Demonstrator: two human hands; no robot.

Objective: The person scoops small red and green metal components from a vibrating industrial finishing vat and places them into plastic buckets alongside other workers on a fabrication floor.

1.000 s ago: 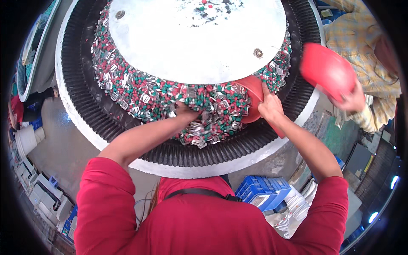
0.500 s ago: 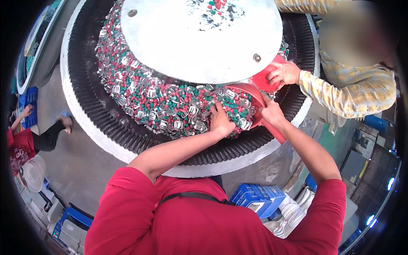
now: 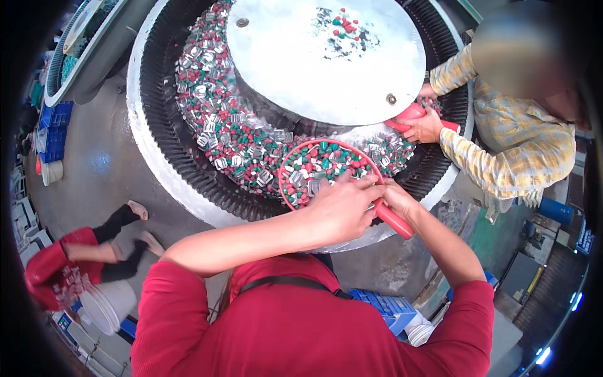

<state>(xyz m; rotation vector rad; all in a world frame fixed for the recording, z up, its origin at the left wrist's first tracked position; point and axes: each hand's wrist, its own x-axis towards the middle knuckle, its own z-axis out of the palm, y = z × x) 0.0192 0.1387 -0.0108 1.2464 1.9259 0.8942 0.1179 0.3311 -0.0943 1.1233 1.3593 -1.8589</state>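
A round red scoop (image 3: 290,198) with a stubby handle sits over the near side of a dark ribbed bowl. Red, green and white pellets lie in it, mixed with silver metal buckles (image 3: 314,187). My right hand (image 3: 398,198) is closed on the scoop where the handle meets the rim. Across the scoop's near right rim lies my left hand (image 3: 342,206), its fingers bent over the rim beside the handle and close to my right fingers. Part of the rim is hidden beneath it. More pellets and buckles (image 3: 217,129) fill the ribbed bowl (image 3: 188,182).
A white round lid (image 3: 326,69) covers the bowl's middle, with a few pellets on top. At right, a co-worker in a checked shirt (image 3: 515,138) holds another red scoop (image 3: 411,115) in the bowl. At lower left, a person in red (image 3: 69,267) is beside a white bucket (image 3: 112,305).
The scoop has come up from the pile and left, turning its filled opening upward. My left hand has moved from the pellets onto its rim. The co-worker's scoop has shifted; the person at left moved nearer.
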